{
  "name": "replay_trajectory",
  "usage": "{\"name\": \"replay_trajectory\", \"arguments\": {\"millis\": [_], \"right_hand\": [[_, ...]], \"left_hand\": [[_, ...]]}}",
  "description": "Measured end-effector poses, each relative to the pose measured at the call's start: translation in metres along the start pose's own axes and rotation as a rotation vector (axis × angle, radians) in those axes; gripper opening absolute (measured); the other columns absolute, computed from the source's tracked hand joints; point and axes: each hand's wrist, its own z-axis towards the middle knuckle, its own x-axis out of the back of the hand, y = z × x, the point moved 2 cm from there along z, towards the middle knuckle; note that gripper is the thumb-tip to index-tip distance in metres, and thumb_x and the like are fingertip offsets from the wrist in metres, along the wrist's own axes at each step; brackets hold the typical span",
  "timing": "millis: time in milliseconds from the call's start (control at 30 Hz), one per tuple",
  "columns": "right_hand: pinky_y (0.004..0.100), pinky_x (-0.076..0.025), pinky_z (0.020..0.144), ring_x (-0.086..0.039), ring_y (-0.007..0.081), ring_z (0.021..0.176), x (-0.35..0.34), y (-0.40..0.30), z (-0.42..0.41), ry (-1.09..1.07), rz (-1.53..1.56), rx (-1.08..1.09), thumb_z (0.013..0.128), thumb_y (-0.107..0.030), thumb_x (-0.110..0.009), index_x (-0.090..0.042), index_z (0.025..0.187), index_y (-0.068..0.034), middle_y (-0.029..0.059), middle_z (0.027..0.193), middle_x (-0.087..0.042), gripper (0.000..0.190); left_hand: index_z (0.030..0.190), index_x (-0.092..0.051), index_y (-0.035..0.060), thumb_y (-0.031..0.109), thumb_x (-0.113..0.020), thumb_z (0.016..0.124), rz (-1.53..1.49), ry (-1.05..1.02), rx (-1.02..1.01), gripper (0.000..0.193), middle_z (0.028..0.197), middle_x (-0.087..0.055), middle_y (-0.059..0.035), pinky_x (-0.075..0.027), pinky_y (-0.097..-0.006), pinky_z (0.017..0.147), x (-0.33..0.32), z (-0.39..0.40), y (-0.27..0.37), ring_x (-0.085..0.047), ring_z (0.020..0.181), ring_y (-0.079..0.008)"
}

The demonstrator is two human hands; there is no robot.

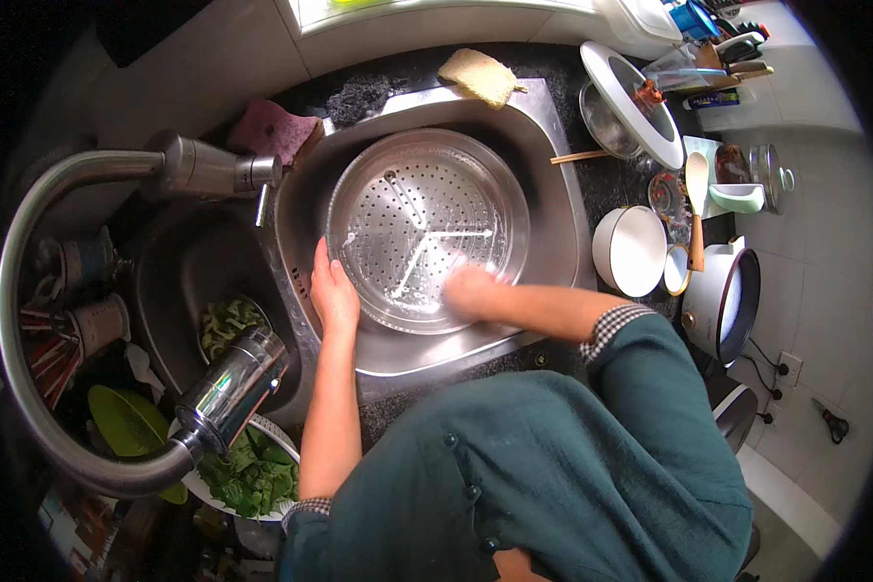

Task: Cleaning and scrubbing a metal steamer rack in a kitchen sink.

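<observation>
A round stainless-steel steamer basket (436,196) with a perforated base sits in the larger sink basin (553,240). Three pale bars spread from the middle of its base, and whitish suds or wet streaks lie near the lower side. My left hand (335,295) grips the basket's left rim, thumb towards the inside. Inside the basket, at the lower right of its base, is my right hand (473,291), blurred by motion. The blur hides whether its fingers hold anything.
A chrome faucet (14,305) arches over the left basin, which holds a bowl of cut greens (229,324). Leafy greens (254,476) fill a white colander below. A loofah pad (484,76) and pink sponge (273,131) rest behind the sink. Right are a white bowl (629,251) and an electric pot (724,302).
</observation>
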Motion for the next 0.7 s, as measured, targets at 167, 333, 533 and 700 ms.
{"name": "replay_trajectory", "arguments": {"millis": [167, 333, 533, 700], "right_hand": [[0.0461, -0.051, 0.088, -0.064, 0.0394, 0.103, 0.061, -0.085, 0.015, 0.412, 0.725, 0.164, 0.091, -0.016, -0.050, -0.054, 0.117, 0.000, 0.0254, 0.112, -0.064, 0.031], [0.0442, -0.045, 0.097, -0.057, 0.0402, 0.114, 0.052, -0.065, 0.011, 0.575, 0.933, 0.586, 0.091, -0.014, -0.050, -0.045, 0.131, -0.003, 0.0256, 0.123, -0.058, 0.042], [0.0397, -0.053, 0.090, -0.067, 0.0280, 0.106, 0.068, 0.049, -0.031, -0.082, 0.224, -0.051, 0.062, -0.057, -0.082, -0.071, 0.108, -0.008, 0.0157, 0.109, -0.070, 0.068], [0.0421, -0.055, 0.084, -0.066, 0.0330, 0.097, 0.081, 0.136, 0.036, 0.934, 0.669, -0.351, 0.083, -0.022, -0.068, -0.063, 0.109, -0.004, 0.0169, 0.108, -0.064, 0.032]], "left_hand": [[0.144, -0.044, 0.0086, 0.007, -0.045, 0.096, -0.006, -0.004, -0.018, 0.048, 0.129, -0.059, -0.0231, -0.043, -0.0411, 0.102, 0.003, 0.001, -0.012, -0.058, 0.118, -0.0360], [0.143, -0.045, 0.0076, 0.006, -0.044, 0.096, 0.001, -0.010, 0.011, 0.047, 0.131, -0.058, -0.0227, -0.044, -0.0404, 0.102, 0.003, -0.001, 0.000, -0.058, 0.118, -0.0350], [0.143, -0.045, 0.0078, 0.006, -0.045, 0.096, 0.026, 0.008, 0.037, 0.048, 0.131, -0.058, -0.0223, -0.044, -0.0399, 0.101, 0.008, -0.003, -0.006, -0.059, 0.118, -0.0350], [0.144, -0.044, 0.0078, 0.006, -0.045, 0.096, 0.046, -0.022, -0.016, 0.048, 0.130, -0.059, -0.0220, -0.045, -0.0398, 0.100, -0.004, 0.003, 0.011, -0.059, 0.117, -0.0347]]}}
